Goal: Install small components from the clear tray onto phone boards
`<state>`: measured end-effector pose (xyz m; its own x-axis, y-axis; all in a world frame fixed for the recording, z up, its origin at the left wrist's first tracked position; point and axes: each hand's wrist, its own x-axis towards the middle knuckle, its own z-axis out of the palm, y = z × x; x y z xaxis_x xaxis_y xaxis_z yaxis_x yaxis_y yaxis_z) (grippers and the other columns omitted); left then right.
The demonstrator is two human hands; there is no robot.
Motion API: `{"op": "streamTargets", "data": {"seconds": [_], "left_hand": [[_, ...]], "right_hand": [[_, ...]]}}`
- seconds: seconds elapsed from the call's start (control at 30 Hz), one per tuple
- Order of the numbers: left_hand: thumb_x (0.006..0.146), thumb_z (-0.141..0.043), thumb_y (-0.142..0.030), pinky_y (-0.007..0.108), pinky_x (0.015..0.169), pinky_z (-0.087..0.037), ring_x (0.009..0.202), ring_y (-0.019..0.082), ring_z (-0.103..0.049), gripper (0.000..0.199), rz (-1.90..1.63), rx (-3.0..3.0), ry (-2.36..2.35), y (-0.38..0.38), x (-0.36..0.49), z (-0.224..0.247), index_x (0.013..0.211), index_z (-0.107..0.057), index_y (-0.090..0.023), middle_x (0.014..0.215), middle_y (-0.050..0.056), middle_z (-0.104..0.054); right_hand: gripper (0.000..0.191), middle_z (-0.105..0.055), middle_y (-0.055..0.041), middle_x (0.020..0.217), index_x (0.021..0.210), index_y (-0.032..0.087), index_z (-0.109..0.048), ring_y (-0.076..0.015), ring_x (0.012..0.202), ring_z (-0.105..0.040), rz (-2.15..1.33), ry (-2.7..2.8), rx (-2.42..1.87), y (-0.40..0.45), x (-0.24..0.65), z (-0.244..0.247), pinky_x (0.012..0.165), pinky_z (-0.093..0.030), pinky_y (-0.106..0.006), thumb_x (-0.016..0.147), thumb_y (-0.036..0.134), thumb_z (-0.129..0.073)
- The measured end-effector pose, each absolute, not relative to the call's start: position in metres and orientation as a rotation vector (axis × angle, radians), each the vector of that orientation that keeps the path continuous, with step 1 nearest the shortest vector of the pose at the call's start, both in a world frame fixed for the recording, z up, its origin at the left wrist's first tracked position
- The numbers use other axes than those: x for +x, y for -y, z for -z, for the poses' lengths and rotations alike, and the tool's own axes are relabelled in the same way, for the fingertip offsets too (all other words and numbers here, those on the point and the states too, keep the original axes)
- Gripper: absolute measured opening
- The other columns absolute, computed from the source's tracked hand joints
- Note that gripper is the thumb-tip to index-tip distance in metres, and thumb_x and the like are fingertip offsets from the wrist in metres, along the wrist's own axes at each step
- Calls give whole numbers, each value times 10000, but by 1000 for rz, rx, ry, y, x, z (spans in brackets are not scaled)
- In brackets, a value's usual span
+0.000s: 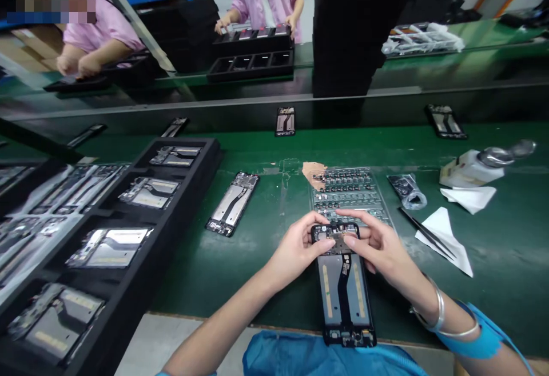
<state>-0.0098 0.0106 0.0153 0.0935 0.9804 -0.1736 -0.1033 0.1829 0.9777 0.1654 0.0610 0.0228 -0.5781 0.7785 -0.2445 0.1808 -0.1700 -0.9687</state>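
An opened smartphone body (334, 290), with its inner plate, black flex cable and board showing, is held between both hands at the table's front edge. My left hand (300, 244) grips its upper left side, thumb pressed on the board area. On the upper right side, my right hand (377, 244) holds it with the thumb on the board and the fingers around the edge. Just beyond lies a clear plastic tray (347, 184) with rows of small parts, partly hidden by the hands. Another opened phone body (234, 203) rests on the green table to the left.
A black foam tray (171, 210) holding several phone bodies stands at left. Tweezers (426, 233) lie on a white wipe (450, 244) at right, near a small plastic bag (406, 191) and a pump bottle (476, 167). More phone bodies (285, 122) lie further back; two people work opposite.
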Motion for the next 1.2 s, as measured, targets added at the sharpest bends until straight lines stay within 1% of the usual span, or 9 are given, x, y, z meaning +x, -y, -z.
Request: {"op": "streamTargets", "data": {"seconds": [0.1,0.17,0.2,0.37,0.5,0.67,0.97,1.1,1.2], "left_hand": [[743,-662,-254,207,703,-380,798,123,-501,229,-1043,1054,-1123,-12,-7,-11,912,-530,-171,868,-4,-518],[742,-662,-236,204,701,-373,807,122,-494,224,-1045,1025,-1088,-11,-7,-11,912,-533,-169,873,-2,-516],[744,-662,-232,204,692,-369,796,119,-492,230,-1043,1000,-1070,-10,-7,-11,920,-526,-169,860,-2,-518],[759,-651,-230,206,621,-340,643,87,-457,272,-953,888,-1084,-6,-5,-14,946,-460,-182,723,-32,-515],[786,-626,-260,201,572,-294,582,73,-395,251,-914,884,-1118,-3,-5,-15,942,-445,-183,647,-57,-463],[847,-548,-326,208,517,-228,528,67,-309,174,-938,923,-1103,-2,-7,-10,878,-465,-176,580,-72,-365],[782,-604,-290,210,481,-214,470,61,-294,198,-935,959,-1200,-5,-6,-9,774,-454,-160,514,-78,-375],[793,-599,-294,212,493,-228,479,65,-304,180,-924,1009,-1237,-4,-8,-13,788,-477,-162,524,-72,-377],[811,-588,-335,212,499,-228,496,70,-305,192,-927,1019,-1203,-4,-12,-18,849,-509,-164,552,-65,-370]], "right_hand": [[287,-641,-14,809,1071,208,-581,-98,659,-556,-1690,1679,-1116,-64,164,-18,554,-436,-186,806,316,-608],[244,-638,-33,906,1016,208,-600,-131,794,-580,-1650,1678,-1127,-65,164,-14,651,-453,-217,797,315,-614],[231,-633,-35,918,994,207,-605,-140,812,-581,-1643,1683,-1131,-65,163,-13,669,-453,-229,792,319,-617],[161,-611,-26,780,818,181,-594,-150,743,-574,-1682,1708,-1156,-66,162,-12,649,-436,-250,769,332,-622],[189,-546,4,662,680,176,-531,-126,641,-518,-1759,1720,-1176,-67,159,-12,585,-393,-236,763,326,-612],[191,-485,25,626,664,177,-495,-111,597,-461,-1771,1765,-1158,-64,159,-10,560,-349,-234,770,302,-592],[204,-454,29,623,673,191,-447,-111,587,-442,-1723,1779,-1149,-54,156,-5,553,-337,-245,786,315,-563],[245,-437,31,609,663,194,-440,-100,564,-418,-1728,1737,-1112,-51,153,-8,532,-331,-237,801,354,-563],[266,-407,42,586,673,194,-442,-85,523,-384,-1754,1704,-1117,-52,155,-11,470,-305,-213,806,385,-570]]}}
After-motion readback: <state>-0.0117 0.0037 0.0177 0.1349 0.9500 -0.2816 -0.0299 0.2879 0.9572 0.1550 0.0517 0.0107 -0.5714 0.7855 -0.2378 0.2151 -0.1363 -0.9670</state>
